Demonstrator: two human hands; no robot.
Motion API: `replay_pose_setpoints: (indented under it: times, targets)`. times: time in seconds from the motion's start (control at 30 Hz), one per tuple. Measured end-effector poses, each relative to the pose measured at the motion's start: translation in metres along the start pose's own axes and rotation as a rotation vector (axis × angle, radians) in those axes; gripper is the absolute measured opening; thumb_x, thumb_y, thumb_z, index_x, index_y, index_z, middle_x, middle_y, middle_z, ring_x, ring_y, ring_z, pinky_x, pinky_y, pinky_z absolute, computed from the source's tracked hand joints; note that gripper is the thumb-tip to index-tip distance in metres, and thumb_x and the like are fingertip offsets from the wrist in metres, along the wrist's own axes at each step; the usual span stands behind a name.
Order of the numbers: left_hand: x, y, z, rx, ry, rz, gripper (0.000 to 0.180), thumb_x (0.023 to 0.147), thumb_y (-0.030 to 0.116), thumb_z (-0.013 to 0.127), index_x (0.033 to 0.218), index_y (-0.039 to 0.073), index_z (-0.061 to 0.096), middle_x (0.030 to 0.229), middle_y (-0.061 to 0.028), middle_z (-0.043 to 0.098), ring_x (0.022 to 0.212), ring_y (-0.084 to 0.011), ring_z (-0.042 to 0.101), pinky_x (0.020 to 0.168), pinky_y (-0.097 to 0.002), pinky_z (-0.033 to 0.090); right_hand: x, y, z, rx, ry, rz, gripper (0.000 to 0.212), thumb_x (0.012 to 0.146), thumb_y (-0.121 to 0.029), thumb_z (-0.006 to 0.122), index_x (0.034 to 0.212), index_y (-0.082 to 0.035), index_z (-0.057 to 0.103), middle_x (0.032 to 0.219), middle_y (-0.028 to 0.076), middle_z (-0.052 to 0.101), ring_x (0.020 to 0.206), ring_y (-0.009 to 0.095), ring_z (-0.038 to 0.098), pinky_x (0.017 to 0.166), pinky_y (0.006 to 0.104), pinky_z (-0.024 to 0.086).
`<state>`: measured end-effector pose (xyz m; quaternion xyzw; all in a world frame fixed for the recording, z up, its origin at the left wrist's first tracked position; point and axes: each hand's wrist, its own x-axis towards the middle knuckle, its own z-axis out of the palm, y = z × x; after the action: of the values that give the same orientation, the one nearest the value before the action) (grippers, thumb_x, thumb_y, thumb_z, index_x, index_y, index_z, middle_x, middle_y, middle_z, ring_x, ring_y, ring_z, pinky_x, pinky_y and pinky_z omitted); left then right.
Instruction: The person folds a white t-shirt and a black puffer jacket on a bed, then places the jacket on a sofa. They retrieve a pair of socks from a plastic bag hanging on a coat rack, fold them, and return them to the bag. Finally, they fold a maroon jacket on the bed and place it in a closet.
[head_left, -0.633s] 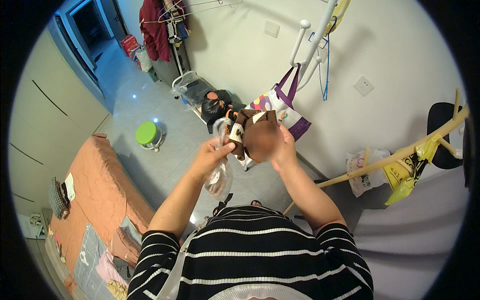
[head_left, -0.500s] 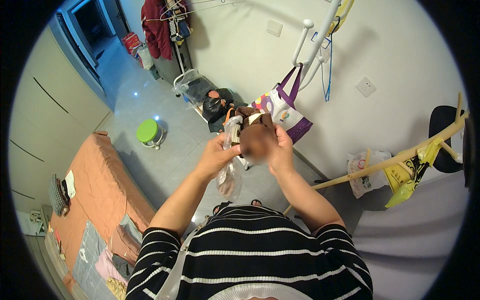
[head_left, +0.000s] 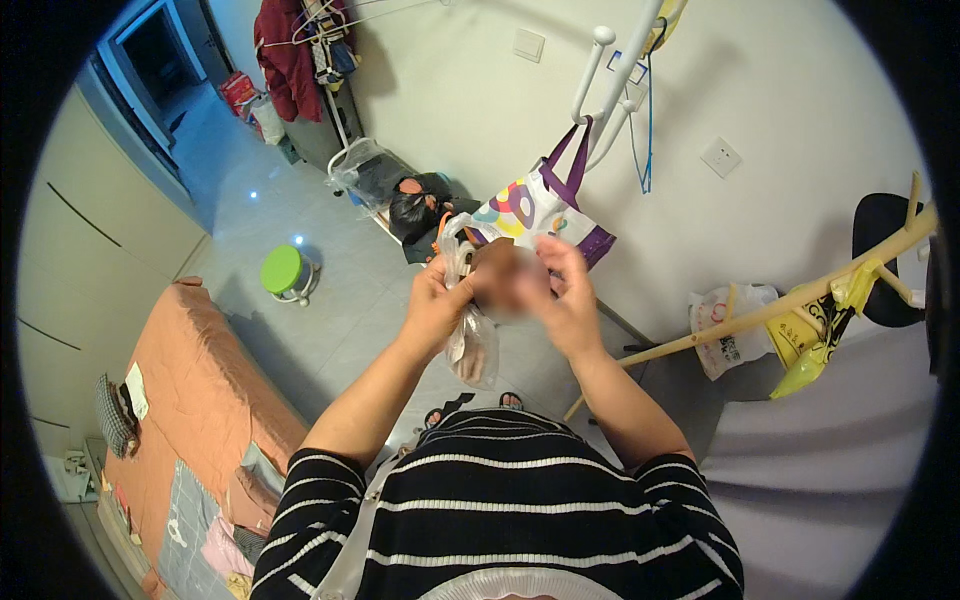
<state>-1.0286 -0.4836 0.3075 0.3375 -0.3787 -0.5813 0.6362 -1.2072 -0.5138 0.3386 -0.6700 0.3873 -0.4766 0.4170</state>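
Observation:
My left hand is closed on a clear plastic bag that hangs below its fingers, with something pale inside. A brown cloth-like bundle rests at the same fingertips, partly out of the bag. Its front is blurred, so its kind cannot be made out. My right hand is raised just right of the bundle, its upper fingers spread and partly stretched out. The thumb side is smeared, and whether it touches the bundle is unclear.
Beyond my hands a white and purple tote bag hangs from a white rack. A green-topped stool stands on the floor to the left, near a bed with an orange cover. A wooden pole slants across the right.
My right hand has come away from its grip on the brown bundle, fingers now lifted and spread. The left hand keeps the bag and bundle. The view has shifted slightly.

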Motion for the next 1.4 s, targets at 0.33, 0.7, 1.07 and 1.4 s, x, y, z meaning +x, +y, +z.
replay_pose_setpoints:
  times: [0.33, 0.7, 1.07, 1.4]
  targets:
    - [-0.008, 0.022, 0.008, -0.277, -0.062, -0.114, 0.038, 0.086, 0.015, 0.066, 0.118, 0.001, 0.051, 0.105, -0.0082, 0.063, 0.091, -0.0163, 0.062, 0.080, -0.0320, 0.052, 0.006, -0.031, -0.012, 0.548, -0.122, 0.450, 0.016, 0.092, -0.015, 0.059, 0.097, -0.001, 0.064, 0.070, 0.000, 0.061, 0.049, 0.004, 0.047, 0.042, 0.0205, 0.036]
    - [-0.013, 0.033, 0.000, -0.191, -0.197, -0.082, 0.058, 0.082, 0.020, 0.071, 0.129, 0.000, 0.044, 0.117, -0.0090, 0.058, 0.105, -0.0165, 0.057, 0.091, -0.0303, 0.045, -0.007, -0.043, -0.009, 0.666, -0.441, -0.087, 0.022, 0.087, -0.020, 0.067, 0.077, -0.004, 0.055, 0.071, -0.002, 0.051, 0.063, 0.005, 0.044, 0.057, 0.0201, 0.035]
    - [-0.006, 0.026, -0.022, -0.071, -0.136, 0.000, 0.046, 0.083, 0.015, 0.070, 0.122, 0.001, 0.050, 0.109, -0.0043, 0.060, 0.098, -0.0135, 0.058, 0.087, -0.0300, 0.047, 0.012, -0.007, -0.024, 0.523, -0.443, 0.185, 0.018, 0.077, -0.011, 0.075, 0.087, -0.005, 0.061, 0.084, 0.002, 0.058, 0.074, 0.010, 0.054, 0.067, 0.0247, 0.045]
    - [-0.014, 0.028, -0.019, -0.044, -0.089, -0.037, 0.043, 0.083, 0.017, 0.070, 0.119, 0.002, 0.053, 0.106, -0.0047, 0.061, 0.095, -0.0146, 0.059, 0.085, -0.0309, 0.048, -0.007, -0.024, 0.001, 0.069, -0.225, 0.041, 0.026, 0.089, -0.010, 0.061, 0.112, 0.001, 0.060, 0.088, 0.005, 0.063, 0.079, 0.009, 0.055, 0.073, 0.0235, 0.047]
